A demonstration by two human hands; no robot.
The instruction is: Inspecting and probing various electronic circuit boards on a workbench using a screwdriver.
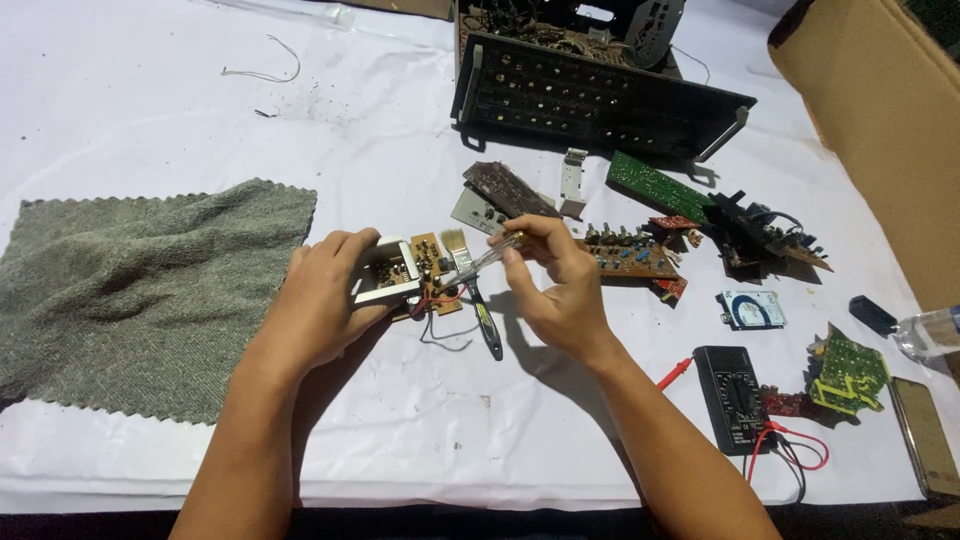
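Note:
My left hand [322,298] grips a small circuit board with a white metal-framed part [395,275] and holds it just above the white table. My right hand [560,290] holds a clear-handled screwdriver [478,262], and the tip points down at the board's brown side [430,262]. Red and black wires [440,305] hang from the board. A small paintbrush with a black and yellow handle [478,300] lies just below the board, bristles toward the far side.
A grey towel [140,290] lies at the left. A black chassis panel [600,100] sits at the back. Loose circuit boards [640,255] are spread to the right. A black multimeter [735,398] with red leads, a green board [850,372], a phone [925,435] and a cardboard box [890,110] are at the right.

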